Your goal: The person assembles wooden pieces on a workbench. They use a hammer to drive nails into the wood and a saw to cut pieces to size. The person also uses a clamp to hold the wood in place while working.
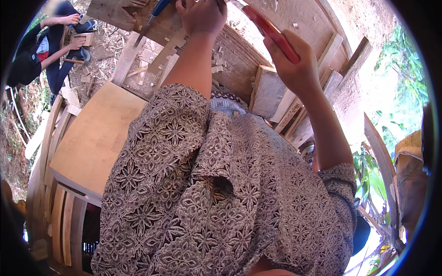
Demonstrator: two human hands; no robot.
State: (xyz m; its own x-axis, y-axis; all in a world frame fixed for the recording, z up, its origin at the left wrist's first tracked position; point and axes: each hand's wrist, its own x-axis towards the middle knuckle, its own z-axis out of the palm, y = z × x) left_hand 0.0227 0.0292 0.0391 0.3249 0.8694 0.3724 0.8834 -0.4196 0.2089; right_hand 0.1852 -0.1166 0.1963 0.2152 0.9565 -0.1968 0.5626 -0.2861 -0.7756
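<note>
My right hand [297, 55] is closed around the long red handle [264, 25] of a tool. A little metal shows at the handle's far end, and the rest is cut off by the upper edge, so its kind stays unclear. At the top, my left hand [202, 17] rests over the wooden work surface [239, 48], its fingers curled and partly out of view. What they hold is hidden. Just left of it lies a chisel [159, 8] with a blue handle and a narrow metal blade.
Small wood chips [218, 62] lie scattered below my left hand. A wooden block [267, 92] stands between my forearms. On the left is a smooth wooden panel [99, 138]. Another person [46, 46] at the far left handles a small piece of wood.
</note>
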